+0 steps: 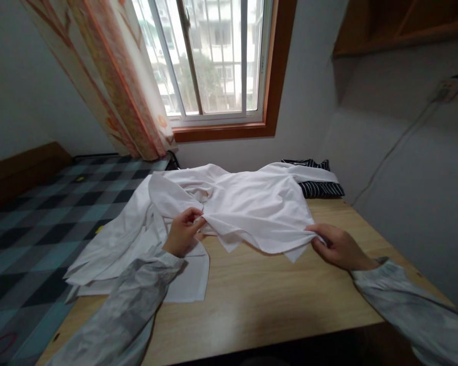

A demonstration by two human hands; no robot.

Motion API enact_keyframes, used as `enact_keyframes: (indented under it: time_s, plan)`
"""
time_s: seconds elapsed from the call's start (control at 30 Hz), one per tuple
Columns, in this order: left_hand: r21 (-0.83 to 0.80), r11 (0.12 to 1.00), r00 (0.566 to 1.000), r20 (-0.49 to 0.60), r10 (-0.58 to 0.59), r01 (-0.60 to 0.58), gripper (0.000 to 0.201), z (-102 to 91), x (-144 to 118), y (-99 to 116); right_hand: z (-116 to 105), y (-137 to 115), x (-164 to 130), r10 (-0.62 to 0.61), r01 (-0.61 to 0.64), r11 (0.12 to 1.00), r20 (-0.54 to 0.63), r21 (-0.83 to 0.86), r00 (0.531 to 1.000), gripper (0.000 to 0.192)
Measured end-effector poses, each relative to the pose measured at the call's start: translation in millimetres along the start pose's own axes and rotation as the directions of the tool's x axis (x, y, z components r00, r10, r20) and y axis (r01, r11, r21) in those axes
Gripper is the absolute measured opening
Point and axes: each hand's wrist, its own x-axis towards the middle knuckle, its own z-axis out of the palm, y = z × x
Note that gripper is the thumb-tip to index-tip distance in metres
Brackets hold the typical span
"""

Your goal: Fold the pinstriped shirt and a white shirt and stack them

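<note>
A white T-shirt (257, 208) lies spread over the wooden table (259, 305), its near hem lifted a little between my hands. My left hand (184, 231) pinches the shirt's near left corner with thumb and fingers. At the near right corner, my right hand (338, 245) grips the hem, pulling the cloth fairly taut. More white clothing (125, 231) lies rumpled to the left, partly under my left forearm and draped past the table's left edge. Whether that is one garment or several I cannot tell.
Black-and-white striped cloth (320, 189) lies folded at the table's back right corner, under a white sleeve. A bed with a checked sheet (34, 213) adjoins the left side. Behind are a curtain (125, 86) and a barred window (213, 61); a cable (389, 152) hangs on the right wall.
</note>
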Motion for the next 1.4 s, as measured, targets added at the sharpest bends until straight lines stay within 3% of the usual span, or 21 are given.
enact_keyframes:
  time_s: [0.1, 0.2, 0.43, 0.67, 0.77, 1.1, 1.2, 1.3, 1.4]
  plan:
    - [0.116, 0.993, 0.996, 0.086, 0.023, -0.033, 0.029, -5.8, -1.9, 5.6, -1.2, 7.2, 2.3, 0.094, -0.091, 0.995, -0.076, 0.047, 0.993, 0.031]
    - [0.126, 0.992, 0.990, 0.143, 0.008, -0.026, 0.039, -10.5, -5.3, 9.0, -2.5, 10.9, 6.2, 0.136, -0.124, 0.988, -0.147, 0.092, 0.980, 0.035]
    - [0.010, 0.996, 0.955, 0.283, -0.091, 0.092, 0.049, -23.1, -20.1, 12.8, -10.8, 13.4, 9.7, 0.117, -0.111, 0.993, -0.232, 0.039, 0.966, 0.025]
    - [-0.018, 0.991, 0.943, 0.309, -0.123, 0.135, 0.044, -26.9, -41.5, 24.5, -16.9, 13.3, -0.3, 0.094, -0.130, 0.988, -0.331, -0.088, 0.939, 0.022]
    - [0.001, 0.992, 0.933, 0.339, -0.120, 0.128, 0.044, -31.6, -49.7, 25.1, -24.5, 12.1, -9.9, 0.071, -0.112, 0.985, -0.290, -0.130, 0.955, 0.019]
    - [0.259, 0.951, 0.863, 0.505, 0.014, -0.167, 0.042, -42.4, -61.0, 11.0, -48.6, 33.1, -40.7, 0.015, -0.025, 0.956, -0.036, -0.292, 0.999, 0.014]
    - [0.312, 0.924, 0.889, 0.454, 0.058, -0.220, 0.029, -37.1, -65.6, 16.4, -49.5, 30.8, -40.4, 0.028, -0.026, 0.954, 0.003, -0.299, 1.000, 0.011]
    - [0.334, 0.905, 0.919, 0.372, 0.129, -0.263, 0.043, -28.5, -66.8, 27.2, -49.3, 24.6, -37.1, 0.029, -0.025, 0.954, 0.012, -0.299, 1.000, 0.008]
    - [0.259, 0.945, 0.932, 0.347, 0.102, -0.200, 0.030, -22.2, -60.2, 31.2, -49.6, 20.3, -34.3, 0.046, -0.044, 0.959, 0.002, -0.279, 0.999, 0.007]
